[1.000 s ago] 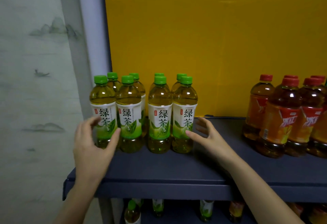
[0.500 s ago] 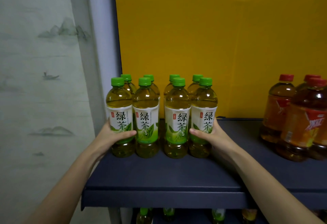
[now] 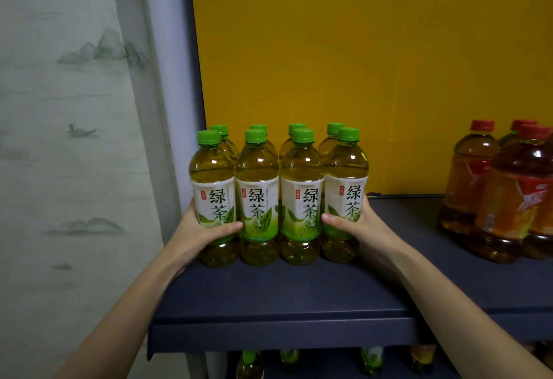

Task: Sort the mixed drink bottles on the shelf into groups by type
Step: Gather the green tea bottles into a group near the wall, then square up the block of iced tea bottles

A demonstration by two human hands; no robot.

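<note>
The fingers of my left hand (image 3: 200, 233) grasp the leftmost green-capped clear plastic tea bottle (image 3: 213, 169). My right hand (image 3: 363, 224) grasps the rightmost green-capped bottle (image 3: 346, 166), near the left edge of the dark blue shelf (image 3: 299, 298).

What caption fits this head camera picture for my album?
The left hand and right hand clasp the green bottles from both sides on the shelf; red-capped bottles stand apart.

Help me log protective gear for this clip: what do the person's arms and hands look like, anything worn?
Nothing worn shows. The left hand and right hand are ungloved, and the left forearm and right forearm are bare to the frame edge: no sleeves, watch or bracelet. Most fingers are hidden, so rings cannot be ruled out.
</note>
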